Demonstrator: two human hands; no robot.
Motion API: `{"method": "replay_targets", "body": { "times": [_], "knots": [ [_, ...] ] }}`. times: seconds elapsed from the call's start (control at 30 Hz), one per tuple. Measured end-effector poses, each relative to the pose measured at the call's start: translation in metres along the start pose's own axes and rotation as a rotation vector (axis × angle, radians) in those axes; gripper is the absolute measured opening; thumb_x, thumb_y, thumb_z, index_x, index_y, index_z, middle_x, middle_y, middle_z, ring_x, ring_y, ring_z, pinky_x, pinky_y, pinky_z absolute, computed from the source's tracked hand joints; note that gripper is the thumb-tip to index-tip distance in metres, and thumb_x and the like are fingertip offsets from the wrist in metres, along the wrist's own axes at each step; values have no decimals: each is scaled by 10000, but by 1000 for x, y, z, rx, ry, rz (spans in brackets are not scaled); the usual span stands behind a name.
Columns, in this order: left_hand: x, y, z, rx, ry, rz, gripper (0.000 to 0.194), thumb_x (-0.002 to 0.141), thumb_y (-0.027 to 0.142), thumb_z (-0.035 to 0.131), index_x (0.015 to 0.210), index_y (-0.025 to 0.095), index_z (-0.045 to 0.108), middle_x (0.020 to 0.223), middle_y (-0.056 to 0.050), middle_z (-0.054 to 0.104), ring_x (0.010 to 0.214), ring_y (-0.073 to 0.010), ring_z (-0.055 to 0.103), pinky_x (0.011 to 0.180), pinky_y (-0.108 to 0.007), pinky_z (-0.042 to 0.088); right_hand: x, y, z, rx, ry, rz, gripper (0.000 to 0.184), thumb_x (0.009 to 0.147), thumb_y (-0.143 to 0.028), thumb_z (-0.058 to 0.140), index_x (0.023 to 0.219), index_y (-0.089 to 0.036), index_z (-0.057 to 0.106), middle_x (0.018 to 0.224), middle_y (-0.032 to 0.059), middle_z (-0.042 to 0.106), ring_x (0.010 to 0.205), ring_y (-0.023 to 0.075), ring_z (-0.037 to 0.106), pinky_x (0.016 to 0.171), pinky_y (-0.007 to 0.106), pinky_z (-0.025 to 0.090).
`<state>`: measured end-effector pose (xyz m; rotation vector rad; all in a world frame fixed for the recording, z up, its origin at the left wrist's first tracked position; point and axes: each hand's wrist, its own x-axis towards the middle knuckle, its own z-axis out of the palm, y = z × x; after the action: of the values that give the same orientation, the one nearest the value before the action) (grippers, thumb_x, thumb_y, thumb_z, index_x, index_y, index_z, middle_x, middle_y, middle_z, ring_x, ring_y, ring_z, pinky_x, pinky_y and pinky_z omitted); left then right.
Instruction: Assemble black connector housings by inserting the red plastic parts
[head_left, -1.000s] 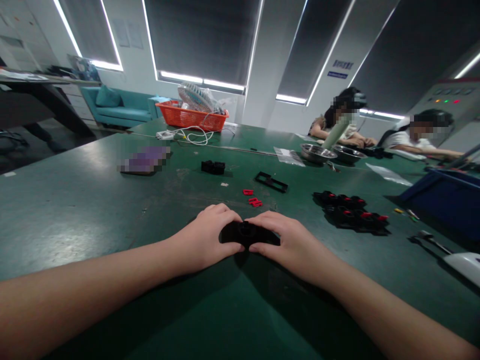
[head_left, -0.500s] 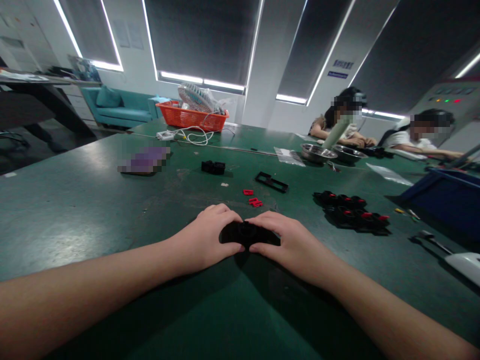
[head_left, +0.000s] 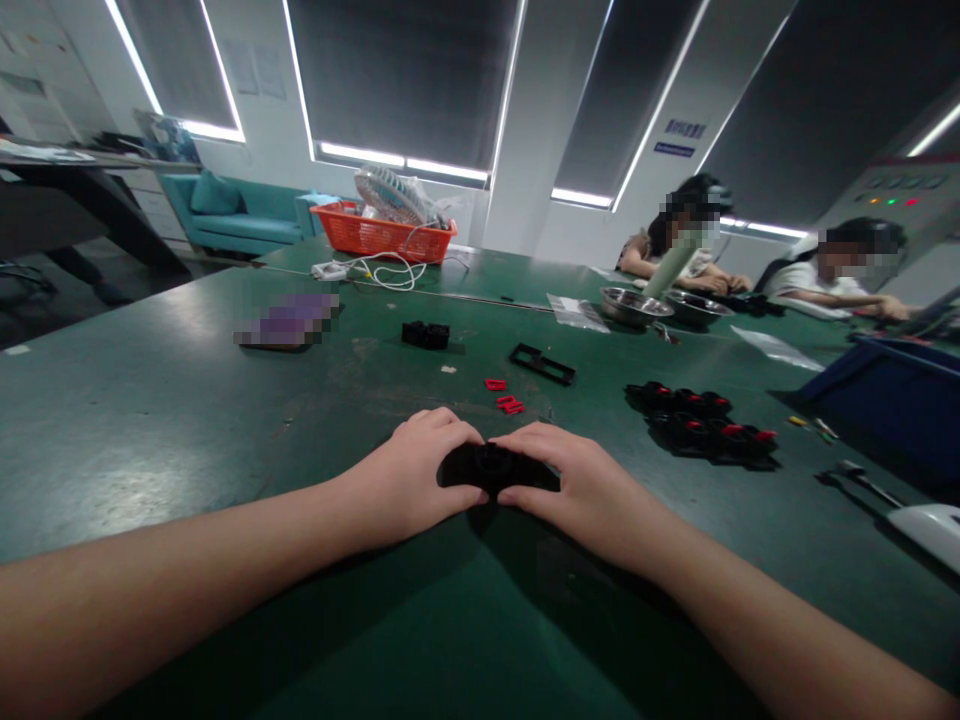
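Low over the green table, my left hand (head_left: 424, 465) and my right hand (head_left: 581, 485) meet around a dark black part (head_left: 495, 468). Thumbs and fingers of both hands are curled about its two sides, with the fingertips almost touching at its middle. A small raised piece shows on its top; the rest is too dark to make out. Just beyond my hands lie several small red plastic clips (head_left: 506, 402). Farther out are a black rectangular frame (head_left: 541, 364) and a small black block (head_left: 426, 335).
On the right are black assemblies with red pieces (head_left: 712, 440), a blue bin (head_left: 900, 400) and a white-handled tool (head_left: 930, 530). Metal bowls (head_left: 634, 307) stand farther back, near two people. An orange basket (head_left: 382, 235), white cable (head_left: 390, 272) and purple blurred object (head_left: 291, 322) lie toward the back left.
My hands and the black part between them look the same. At the far right, a co-worker's hand has shifted slightly.
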<state>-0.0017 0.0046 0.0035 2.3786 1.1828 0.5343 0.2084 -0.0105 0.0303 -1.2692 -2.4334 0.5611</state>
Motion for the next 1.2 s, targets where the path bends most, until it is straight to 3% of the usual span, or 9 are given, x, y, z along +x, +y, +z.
{"method": "replay_targets", "body": {
  "times": [0.33, 1.2],
  "knots": [
    [-1, 1, 0, -13, 24, 18, 281, 772, 243, 730, 1036, 202, 645, 1088, -83, 644, 1075, -278, 571, 971, -462, 469, 0, -3, -1, 22, -2, 28, 352, 782, -111, 736, 1125, -184, 706, 1096, 80, 716, 1043, 225, 642, 933, 377, 488],
    [-2, 4, 0, -110, -43, -61, 323, 782, 197, 715, 1093, 212, 633, 1141, -72, 605, 1127, -285, 512, 1008, -484, 413, 1, 2, 0, 102, -65, 77, 417, 774, -65, 733, 1176, -167, 686, 1174, 73, 694, 1121, 218, 597, 1007, 379, 447]
  ]
}}
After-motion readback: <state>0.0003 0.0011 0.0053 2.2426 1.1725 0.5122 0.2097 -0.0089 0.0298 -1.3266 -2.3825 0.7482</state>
